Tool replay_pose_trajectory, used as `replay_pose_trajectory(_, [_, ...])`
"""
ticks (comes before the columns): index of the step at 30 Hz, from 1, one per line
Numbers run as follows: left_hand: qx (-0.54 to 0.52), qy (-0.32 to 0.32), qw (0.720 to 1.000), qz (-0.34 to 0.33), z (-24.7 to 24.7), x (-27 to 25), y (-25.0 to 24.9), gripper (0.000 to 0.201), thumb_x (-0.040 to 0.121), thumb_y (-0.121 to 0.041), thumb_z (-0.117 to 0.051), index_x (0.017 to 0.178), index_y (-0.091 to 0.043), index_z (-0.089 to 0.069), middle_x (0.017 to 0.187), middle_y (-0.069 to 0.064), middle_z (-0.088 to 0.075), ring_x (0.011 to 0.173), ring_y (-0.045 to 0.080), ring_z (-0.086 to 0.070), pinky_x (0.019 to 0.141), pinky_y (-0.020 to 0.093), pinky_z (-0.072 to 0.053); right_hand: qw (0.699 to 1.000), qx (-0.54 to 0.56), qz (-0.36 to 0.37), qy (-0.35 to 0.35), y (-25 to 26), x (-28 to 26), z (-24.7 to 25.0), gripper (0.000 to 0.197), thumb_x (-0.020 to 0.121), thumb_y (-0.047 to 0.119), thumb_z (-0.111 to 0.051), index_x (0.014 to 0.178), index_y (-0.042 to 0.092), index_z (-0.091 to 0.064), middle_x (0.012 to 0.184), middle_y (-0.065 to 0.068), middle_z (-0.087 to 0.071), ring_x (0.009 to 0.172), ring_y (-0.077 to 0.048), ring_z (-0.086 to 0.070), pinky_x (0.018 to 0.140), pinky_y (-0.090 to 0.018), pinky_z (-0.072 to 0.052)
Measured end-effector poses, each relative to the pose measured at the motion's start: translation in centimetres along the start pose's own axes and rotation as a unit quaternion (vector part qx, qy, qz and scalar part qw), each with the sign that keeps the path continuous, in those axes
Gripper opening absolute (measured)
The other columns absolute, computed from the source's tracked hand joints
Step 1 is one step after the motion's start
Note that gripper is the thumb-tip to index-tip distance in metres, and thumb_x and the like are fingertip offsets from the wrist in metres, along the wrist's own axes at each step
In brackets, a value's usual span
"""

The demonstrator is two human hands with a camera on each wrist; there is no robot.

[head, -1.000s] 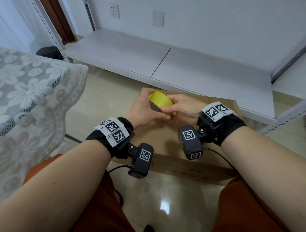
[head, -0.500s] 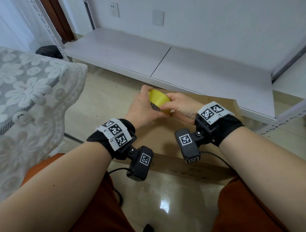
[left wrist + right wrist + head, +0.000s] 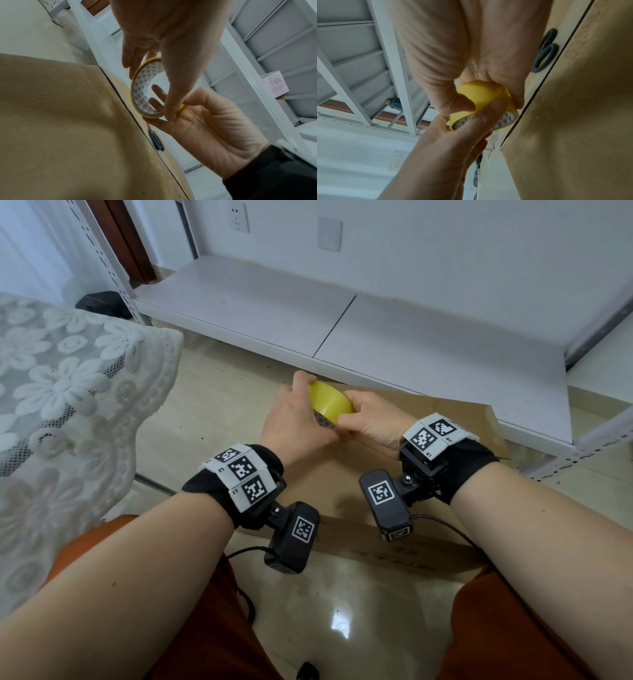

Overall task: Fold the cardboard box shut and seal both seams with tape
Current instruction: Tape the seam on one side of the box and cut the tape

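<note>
A low white shelf board in two panels with a seam between them runs along a white wall, which bears a power socket and a blank switch plate. The glossy beige tiled floor mirrors a bright spot of light, and a white lace cloth with flower patterns drapes at the left. White perforated metal uprights frame the shelving, with a dark brown door frame behind.

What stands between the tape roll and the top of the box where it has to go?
Nothing visible. Both hands, left and right, hold the yellow tape roll just above the cardboard box; the scissors lie beside it.
</note>
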State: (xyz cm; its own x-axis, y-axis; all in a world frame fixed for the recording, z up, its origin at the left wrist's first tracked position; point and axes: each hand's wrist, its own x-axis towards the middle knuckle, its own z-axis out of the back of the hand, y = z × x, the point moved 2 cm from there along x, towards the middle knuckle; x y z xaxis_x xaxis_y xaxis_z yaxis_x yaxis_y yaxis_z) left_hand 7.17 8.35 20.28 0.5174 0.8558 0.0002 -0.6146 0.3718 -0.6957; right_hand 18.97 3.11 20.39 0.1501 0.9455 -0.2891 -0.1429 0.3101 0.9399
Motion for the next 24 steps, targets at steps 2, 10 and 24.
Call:
replay_pose_trajectory(2, [0.000,0.000,1.000,0.000,0.09,0.06,0.01,0.097,0.056,-0.043,-0.086,0.134,-0.020,-0.033,0.121,0.007,-0.047,0.102,0.025,-0.056,0.085,0.032,-0.046,1.000,0.028,-0.002,0.006,-0.03,-0.09,0.13,0.044,0.055,0.006,-0.055,0.098,-0.005,-0.057,0.078,-0.015,-0.048,0.070,-0.024,-0.044,0.059,-0.035,-0.034])
replay_pose_trajectory(10, [0.000,0.006,1.000,0.002,-0.01,-0.03,-0.05,0.097,0.055,-0.043,-0.087,0.133,-0.021,-0.034,0.120,0.006,-0.046,0.103,0.025,-0.056,0.087,0.034,-0.047,0.997,0.068,0.002,0.021,-0.53,0.25,0.32,0.016,0.069,-0.002,-0.054,0.082,0.008,-0.054,0.069,-0.007,-0.050,0.058,-0.015,-0.047,0.049,-0.023,-0.037])
replay_pose_trajectory(24, [0.008,0.004,1.000,-0.002,0.01,-0.23,-0.25,0.097,0.055,-0.043,-0.087,0.133,-0.019,-0.034,0.119,0.006,-0.046,0.101,0.025,-0.056,0.086,0.035,-0.047,0.999,0.047,-0.004,0.002,-0.91,0.84,0.15,0.026,0.062,0.013,-0.056,0.087,0.008,-0.056,0.083,-0.016,-0.049,0.072,-0.024,-0.045,0.062,-0.036,-0.034])
